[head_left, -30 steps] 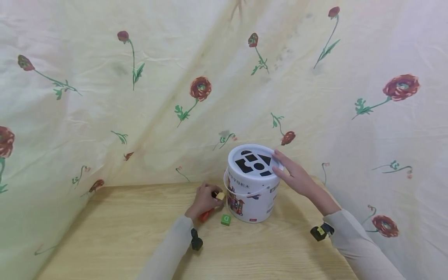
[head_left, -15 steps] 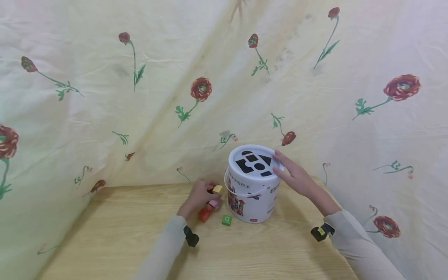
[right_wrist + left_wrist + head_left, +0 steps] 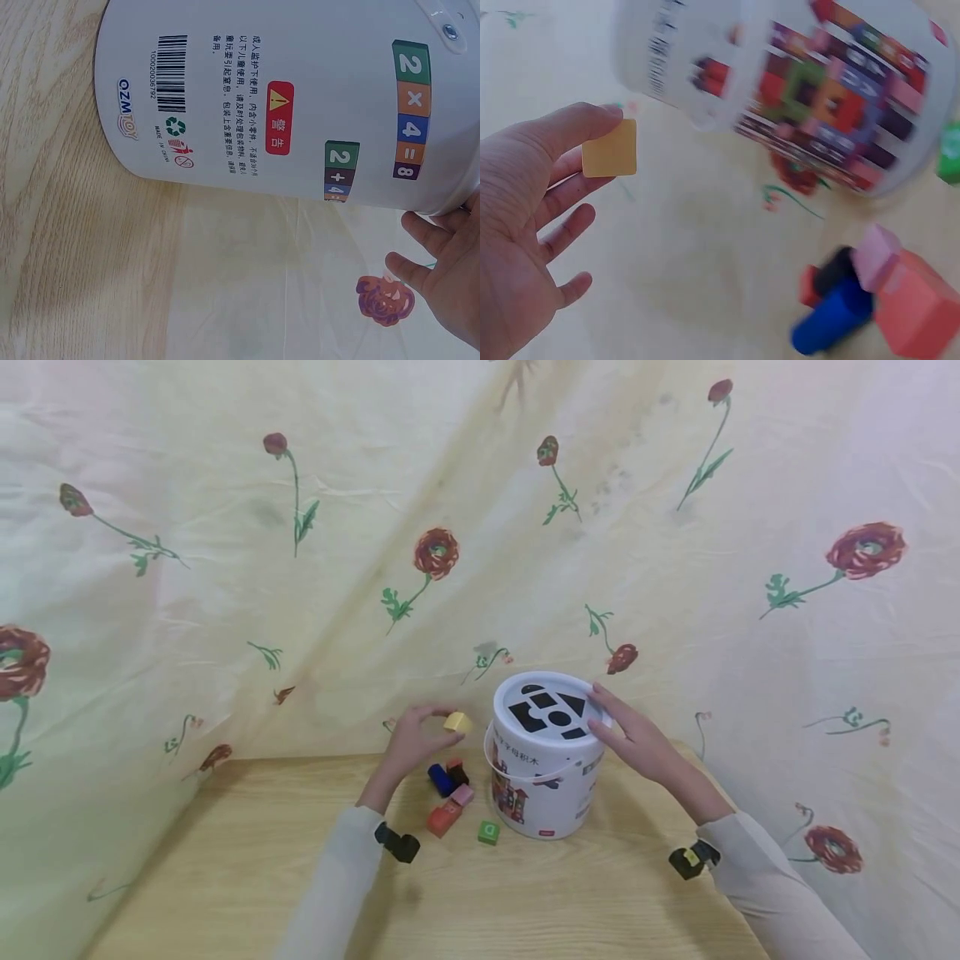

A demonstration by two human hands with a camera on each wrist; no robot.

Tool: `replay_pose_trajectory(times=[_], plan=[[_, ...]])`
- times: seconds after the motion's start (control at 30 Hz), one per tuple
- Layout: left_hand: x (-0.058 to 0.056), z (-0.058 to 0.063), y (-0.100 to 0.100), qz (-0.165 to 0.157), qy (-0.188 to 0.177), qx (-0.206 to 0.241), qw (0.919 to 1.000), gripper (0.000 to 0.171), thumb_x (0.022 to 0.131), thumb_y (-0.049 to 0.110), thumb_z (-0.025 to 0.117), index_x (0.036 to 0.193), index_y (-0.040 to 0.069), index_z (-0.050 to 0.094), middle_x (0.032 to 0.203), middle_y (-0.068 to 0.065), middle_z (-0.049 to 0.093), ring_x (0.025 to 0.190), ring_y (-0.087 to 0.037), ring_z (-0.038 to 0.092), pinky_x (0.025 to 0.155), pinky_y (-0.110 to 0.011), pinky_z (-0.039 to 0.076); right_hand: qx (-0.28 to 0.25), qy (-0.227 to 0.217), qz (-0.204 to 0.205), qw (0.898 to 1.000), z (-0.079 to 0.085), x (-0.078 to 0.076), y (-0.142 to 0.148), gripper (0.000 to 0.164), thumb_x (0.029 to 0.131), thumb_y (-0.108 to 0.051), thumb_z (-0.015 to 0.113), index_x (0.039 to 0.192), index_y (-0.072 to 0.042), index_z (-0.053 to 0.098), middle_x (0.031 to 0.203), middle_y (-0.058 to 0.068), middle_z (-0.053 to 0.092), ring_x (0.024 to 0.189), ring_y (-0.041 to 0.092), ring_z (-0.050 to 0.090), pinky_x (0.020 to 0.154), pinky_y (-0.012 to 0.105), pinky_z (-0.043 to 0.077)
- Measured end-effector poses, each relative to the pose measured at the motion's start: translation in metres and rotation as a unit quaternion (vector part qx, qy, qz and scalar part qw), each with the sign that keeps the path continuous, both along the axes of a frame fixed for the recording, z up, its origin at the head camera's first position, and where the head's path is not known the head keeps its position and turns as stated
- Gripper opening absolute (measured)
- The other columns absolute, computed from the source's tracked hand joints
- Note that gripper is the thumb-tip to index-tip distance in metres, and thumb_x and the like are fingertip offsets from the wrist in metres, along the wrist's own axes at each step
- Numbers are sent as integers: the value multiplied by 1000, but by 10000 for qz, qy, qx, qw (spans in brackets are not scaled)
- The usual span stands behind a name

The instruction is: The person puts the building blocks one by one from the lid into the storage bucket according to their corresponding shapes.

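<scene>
My left hand (image 3: 411,742) pinches a yellow block (image 3: 457,722) between thumb and fingers, raised above the table just left of the bucket. In the left wrist view the yellow block (image 3: 609,148) shows a flat, squarish face. A white lidded bucket (image 3: 543,777) stands upright on the table, its lid cut with black-looking shaped holes (image 3: 558,718). My right hand (image 3: 637,739) rests its straight fingers on the lid's right rim. In the right wrist view, fingertips (image 3: 420,225) lie against the bucket's rim, and the bucket's printed side (image 3: 247,97) fills much of the picture.
Left of the bucket lie a blue cylinder (image 3: 441,780), a pink block (image 3: 462,794), a red block (image 3: 444,817) and a dark block (image 3: 459,773). A green letter block (image 3: 488,832) sits in front. Flowered cloth (image 3: 337,568) hangs behind the wooden table (image 3: 225,860).
My left hand has risen and moved slightly left with the yellow block, uncovering the blocks beneath. The right hand stays on the lid.
</scene>
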State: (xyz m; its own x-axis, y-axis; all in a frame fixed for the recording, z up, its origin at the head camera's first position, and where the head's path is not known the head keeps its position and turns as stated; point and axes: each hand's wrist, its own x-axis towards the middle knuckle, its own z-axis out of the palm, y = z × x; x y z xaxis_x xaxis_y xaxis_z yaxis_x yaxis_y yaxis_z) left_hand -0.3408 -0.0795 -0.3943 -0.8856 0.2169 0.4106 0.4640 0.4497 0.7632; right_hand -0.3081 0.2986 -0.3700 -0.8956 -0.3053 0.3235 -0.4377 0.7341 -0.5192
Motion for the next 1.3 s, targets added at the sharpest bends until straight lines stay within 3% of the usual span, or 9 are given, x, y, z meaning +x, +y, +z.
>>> replay_pose_trajectory(times=[0.23, 0.8, 1.03, 1.3], plan=[[7, 28, 5, -131, 193, 54, 9997, 48, 88, 30, 81, 130, 11, 69, 127, -8, 70, 119, -28, 59, 102, -53, 49, -40, -21, 10, 10000, 0, 1, -1, 68, 107, -40, 47, 162, -10, 23, 170, 15, 21, 154, 45, 21, 120, 67, 22], [9, 82, 15, -492, 767, -500, 9946, 45, 88, 27, 81, 130, 13, 69, 131, -5, 70, 118, -25, 59, 102, -47, 49, 104, -93, -45, 9999, 9, -2, 2, 69, 107, -42, 47, 162, -10, 23, 170, 16, 20, 154, 45, 20, 120, 67, 21], [10, 92, 26, -590, 805, -665, 9928, 46, 88, 28, 81, 129, 12, 69, 129, -5, 70, 117, -24, 59, 102, -47, 50, 58, -109, -36, 9999, 8, -1, 2, 69, 107, -42, 47, 163, -10, 22, 170, 16, 20, 155, 45, 20, 120, 67, 21], [9, 92, 55, -704, 950, -905, 9889, 47, 88, 28, 82, 131, 16, 68, 128, -1, 70, 116, -23, 60, 100, -42, 51, 2, -135, -27, 9999, 6, 3, 0, 69, 107, -43, 47, 163, -11, 21, 170, 16, 20, 154, 45, 20, 119, 68, 21]])
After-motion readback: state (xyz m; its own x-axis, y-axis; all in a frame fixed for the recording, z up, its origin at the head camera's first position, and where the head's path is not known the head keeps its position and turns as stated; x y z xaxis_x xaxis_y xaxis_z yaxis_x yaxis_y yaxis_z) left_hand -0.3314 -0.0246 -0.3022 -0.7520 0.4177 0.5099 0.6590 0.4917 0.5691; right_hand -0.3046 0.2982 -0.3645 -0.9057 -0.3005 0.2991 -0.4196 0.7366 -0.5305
